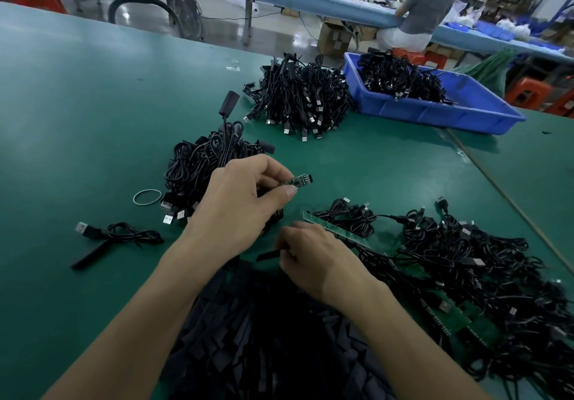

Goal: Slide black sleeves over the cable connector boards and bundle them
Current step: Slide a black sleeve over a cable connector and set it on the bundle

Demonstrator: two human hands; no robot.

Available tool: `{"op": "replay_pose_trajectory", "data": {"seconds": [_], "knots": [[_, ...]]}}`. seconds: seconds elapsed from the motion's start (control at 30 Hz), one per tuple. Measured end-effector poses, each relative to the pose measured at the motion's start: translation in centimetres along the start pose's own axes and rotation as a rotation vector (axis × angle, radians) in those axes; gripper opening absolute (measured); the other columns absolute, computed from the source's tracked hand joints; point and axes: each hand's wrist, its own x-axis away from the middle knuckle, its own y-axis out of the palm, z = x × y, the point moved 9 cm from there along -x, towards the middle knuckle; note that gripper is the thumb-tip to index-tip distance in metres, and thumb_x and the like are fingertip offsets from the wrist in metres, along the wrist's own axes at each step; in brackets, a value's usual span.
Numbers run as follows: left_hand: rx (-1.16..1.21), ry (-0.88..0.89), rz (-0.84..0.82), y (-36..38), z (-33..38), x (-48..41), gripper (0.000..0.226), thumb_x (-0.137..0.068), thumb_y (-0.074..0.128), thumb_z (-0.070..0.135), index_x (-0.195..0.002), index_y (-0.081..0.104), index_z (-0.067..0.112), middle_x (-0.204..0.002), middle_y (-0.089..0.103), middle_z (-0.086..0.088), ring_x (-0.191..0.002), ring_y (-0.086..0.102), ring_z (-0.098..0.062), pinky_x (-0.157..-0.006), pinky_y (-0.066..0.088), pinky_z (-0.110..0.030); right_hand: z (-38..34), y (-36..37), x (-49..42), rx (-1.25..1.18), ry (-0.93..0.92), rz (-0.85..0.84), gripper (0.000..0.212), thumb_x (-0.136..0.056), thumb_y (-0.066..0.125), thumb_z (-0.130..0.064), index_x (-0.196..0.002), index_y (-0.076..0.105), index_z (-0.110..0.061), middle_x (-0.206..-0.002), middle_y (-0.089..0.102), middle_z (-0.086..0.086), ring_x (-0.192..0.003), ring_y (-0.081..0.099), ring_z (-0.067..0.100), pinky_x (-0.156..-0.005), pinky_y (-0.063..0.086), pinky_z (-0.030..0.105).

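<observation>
My left hand [245, 204] pinches a small green connector board [298, 180] between thumb and fingers, held above the green table. My right hand [313, 256] sits just below it and pinches a flat black sleeve [268, 255] at the edge of a big heap of black sleeves [264, 337]. To the right lies a tangle of unsleeved cables with green boards [466, 269]. One sleeved cable [102, 241] lies alone at the left. A pile of sleeved cables [202, 163] sits behind my left hand.
A rubber band [147, 197] lies left of the near pile. A second cable pile [301, 98] and a blue bin of cables [435, 110] stand further back. A seated person [422, 8] works at another bench beyond.
</observation>
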Motion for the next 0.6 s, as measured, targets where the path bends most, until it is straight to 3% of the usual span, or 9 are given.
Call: {"op": "replay_pose_trajectory", "data": {"seconds": [0.07, 0.17, 0.3, 0.37, 0.5, 0.6], "knots": [[-0.012, 0.013, 0.02, -0.4, 0.1, 0.1, 0.009, -0.088, 0.076, 0.027, -0.089, 0.071, 0.035, -0.079, 0.071, 0.014, -0.08, 0.066, 0.001, -0.074, 0.053, -0.015, -0.2, -1.0, 0.5, -0.115, -0.038, 0.111, 0.009, -0.096, 0.056, -0.022, -0.094, 0.063, -0.017, -0.091, 0.056, -0.005, -0.084, 0.054, 0.016, -0.075, 0.048, 0.033], [-0.014, 0.015, 0.04, -0.7, 0.2, 0.1, 0.011, -0.087, 0.077, 0.027, -0.091, 0.074, 0.037, -0.08, 0.071, 0.018, -0.083, 0.065, 0.006, -0.074, 0.049, -0.007, -0.1, -1.4, 1.0, -0.274, -0.048, 0.122, 0.009, -0.095, 0.062, -0.023, -0.086, 0.06, -0.021, -0.083, 0.06, -0.01, -0.074, 0.058, 0.011, -0.066, 0.049, 0.03], [-0.012, 0.017, 0.078, -1.0, 0.2, 0.0, 0.014, -0.087, 0.078, 0.024, -0.096, 0.076, 0.035, -0.079, 0.071, 0.021, -0.082, 0.065, 0.009, -0.074, 0.047, -0.003, -0.2, -0.6, 1.6, -0.338, -0.055, -0.01, 0.004, -0.095, 0.067, -0.028, -0.094, 0.066, -0.024, -0.077, 0.062, -0.016, -0.067, 0.059, 0.0, -0.061, 0.047, 0.018], [-0.019, 0.019, 0.086, -1.1, 0.2, 0.0, 0.017, -0.088, 0.077, 0.021, -0.103, 0.077, 0.03, -0.082, 0.072, 0.022, -0.083, 0.065, 0.011, -0.075, 0.045, 0.0, 0.1, -0.1, 1.9, -0.298, -0.037, -0.05, 0.01, -0.097, 0.063, -0.033, -0.102, 0.068, -0.027, -0.078, 0.062, -0.014, -0.065, 0.056, 0.0, -0.063, 0.047, 0.024], [0.009, 0.011, 0.094, -1.1, 0.1, -0.1, 0.019, -0.088, 0.077, 0.02, -0.105, 0.077, 0.029, -0.085, 0.073, 0.019, -0.081, 0.068, 0.008, -0.075, 0.05, -0.004, -0.2, 0.0, 2.2, -0.11, 0.019, -0.057, 0.031, -0.097, 0.059, -0.043, -0.125, 0.061, -0.03, -0.107, 0.056, -0.009, -0.102, 0.058, 0.016, -0.087, 0.051, 0.04], [0.034, 0.012, 0.096, -1.0, 0.2, -0.1, 0.018, -0.088, 0.077, 0.019, -0.096, 0.074, 0.034, -0.078, 0.073, 0.016, -0.077, 0.069, 0.003, -0.064, 0.052, -0.011, -2.3, 0.9, 2.0, -0.002, -0.019, -0.122, 0.041, -0.097, 0.056, -0.05, -0.132, 0.055, -0.03, -0.11, 0.043, -0.005, -0.111, 0.052, 0.023, -0.081, 0.045, 0.038]]}}
